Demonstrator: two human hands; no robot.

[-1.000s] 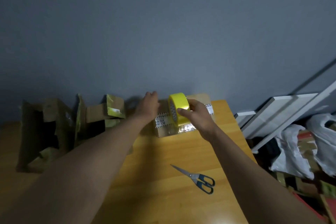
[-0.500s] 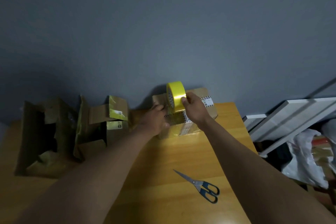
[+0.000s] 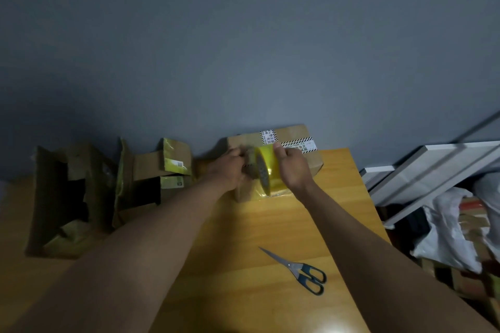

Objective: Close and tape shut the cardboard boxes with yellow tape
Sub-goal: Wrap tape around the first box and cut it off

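tape roll [image 3: 266, 170] lowered onto box [image 3: 292, 149], scissors [image 3: 300, 270] nearby, open boxes [image 3: 108, 189] left

Yellow tape roll [image 3: 267, 170], brown box [image 3: 297, 159] with black-and-white striped labels [image 3: 297, 142], blue-handled scissors [image 3: 303, 272], honey-coloured table [image 3: 270, 224].

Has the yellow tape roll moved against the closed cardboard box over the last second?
Yes. The yellow tape roll, gripped by the right hand, has come toward the closed cardboard box's near edge and lower.
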